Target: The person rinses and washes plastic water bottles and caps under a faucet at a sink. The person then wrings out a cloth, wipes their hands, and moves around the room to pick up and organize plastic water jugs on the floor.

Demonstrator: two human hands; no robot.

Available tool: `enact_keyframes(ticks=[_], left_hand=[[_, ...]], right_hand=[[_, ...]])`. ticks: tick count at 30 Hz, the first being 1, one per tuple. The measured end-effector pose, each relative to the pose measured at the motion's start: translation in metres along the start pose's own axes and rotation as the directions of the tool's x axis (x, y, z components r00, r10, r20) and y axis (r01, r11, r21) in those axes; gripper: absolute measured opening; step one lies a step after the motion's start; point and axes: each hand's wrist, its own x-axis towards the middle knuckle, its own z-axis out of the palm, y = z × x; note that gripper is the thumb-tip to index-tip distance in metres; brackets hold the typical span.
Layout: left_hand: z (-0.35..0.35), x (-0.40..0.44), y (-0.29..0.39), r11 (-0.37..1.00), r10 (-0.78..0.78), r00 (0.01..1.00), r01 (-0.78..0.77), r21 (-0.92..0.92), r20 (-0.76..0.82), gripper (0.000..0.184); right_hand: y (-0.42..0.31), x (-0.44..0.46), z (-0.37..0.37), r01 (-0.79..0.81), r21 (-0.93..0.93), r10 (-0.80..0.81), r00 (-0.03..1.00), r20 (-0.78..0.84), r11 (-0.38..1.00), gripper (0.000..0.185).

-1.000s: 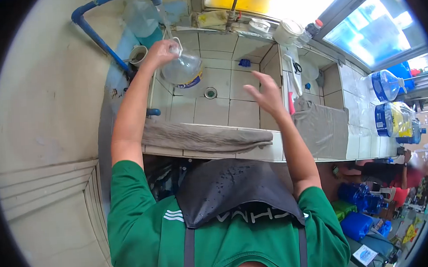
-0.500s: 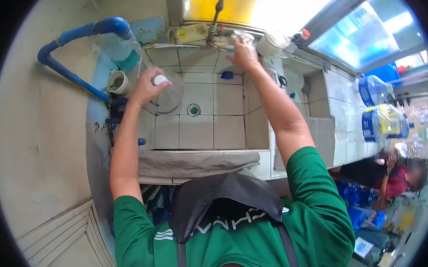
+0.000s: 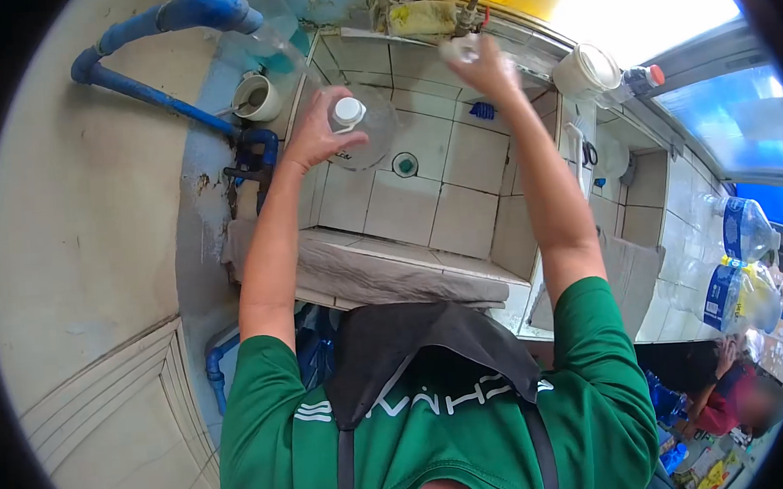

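Over the tiled sink (image 3: 465, 170), outstretched hands (image 3: 317, 135) (image 3: 493, 73) grip a jug (image 3: 378, 132) (left) and a blurred object (image 3: 465, 53) (right).

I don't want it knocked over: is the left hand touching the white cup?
Apart. The head view shows a clear gap between the left hand and the white cup.

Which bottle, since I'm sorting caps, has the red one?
The small bottle beside the white tub; the large bottle by the left hand wears a white cap.

A clear bottle (image 3: 379, 135), capped white, is upright inside the sink (image 3: 391, 205).
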Motion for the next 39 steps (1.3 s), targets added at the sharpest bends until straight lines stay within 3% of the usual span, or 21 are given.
enact_keyframes(ticks=[2,4,6,11,15,18,20,22,25,27,30,34,37,39], left_hand=[[0.004,-0.001,0.003,1.0,-0.004,1.0,0.004,0.017,0.0,0.066],[0.01,0.001,-0.005,1.0,0.01,0.999,-0.008,0.027,-0.046,0.062],[0.017,-0.001,-0.013,0.999,0.014,0.998,-0.012,0.03,-0.068,0.06],[0.016,-0.008,-0.019,0.996,0.049,0.982,-0.035,0.083,-0.18,0.059],[0.026,-0.017,-0.006,0.994,0.073,0.985,-0.06,0.088,-0.159,0.059],[0.026,-0.002,-0.016,0.993,0.066,0.982,-0.046,0.112,-0.175,0.059],[0.037,0.004,-0.053,0.991,-0.021,0.977,-0.008,-0.134,-0.211,0.06],[0.038,0.001,-0.04,0.966,-0.065,0.979,0.013,-0.259,-0.195,0.061],[0.027,-0.006,0.01,0.99,0.045,0.977,-0.015,0.142,-0.206,0.058],[0.025,0.001,-0.005,0.99,0.08,0.974,-0.053,0.131,-0.21,0.057],[0.021,0.0,-0.021,0.991,0.116,0.967,-0.098,0.09,-0.226,0.056],[0.007,-0.005,-0.024,0.992,0.079,0.994,-0.07,0.109,-0.08,0.053],[0.014,0.003,-0.05,0.979,0.163,0.984,-0.171,-0.11,-0.077,0.053],[0.006,0.002,-0.056,0.983,0.132,0.99,-0.136,-0.124,-0.044,0.054]], right_hand=[[-0.043,-0.028,0.005,-0.024,0.401,-0.072,0.973,0.221,0.916,0.08],[-0.075,-0.041,0.042,0.17,0.47,-0.223,0.973,0.058,0.866,0.083],[-0.11,-0.062,0.04,-0.005,0.579,-0.14,0.968,0.206,0.815,0.08],[-0.135,-0.119,0.041,0.151,0.498,-0.21,0.975,0.066,0.854,0.08],[-0.124,-0.098,0.038,0.082,0.427,-0.106,0.994,0.033,0.901,0.07],[-0.142,-0.119,0.032,0.065,0.437,-0.142,0.979,0.146,0.897,0.07],[-0.149,-0.123,0.026,0.1,0.42,-0.172,0.976,0.136,0.902,0.069],[-0.145,-0.132,0.023,0.139,0.375,-0.207,0.967,0.147,0.917,0.066],[-0.135,-0.111,0.031,-0.003,0.388,-0.02,0.998,0.055,0.921,0.067],[-0.136,-0.108,0.036,-0.072,0.413,0.077,0.997,0.005,0.908,0.068],[-0.144,-0.137,0.036,0.158,0.386,-0.214,0.971,0.107,0.909,0.066],[-0.138,-0.106,0.019,0.15,0.377,-0.135,0.989,-0.066,0.914,0.068],[-0.143,-0.113,0.038,0.113,0.425,-0.137,0.99,0.026,0.898,0.069],[-0.14,-0.11,0.042,0.106,0.447,-0.153,0.986,0.072,0.888,0.069]])
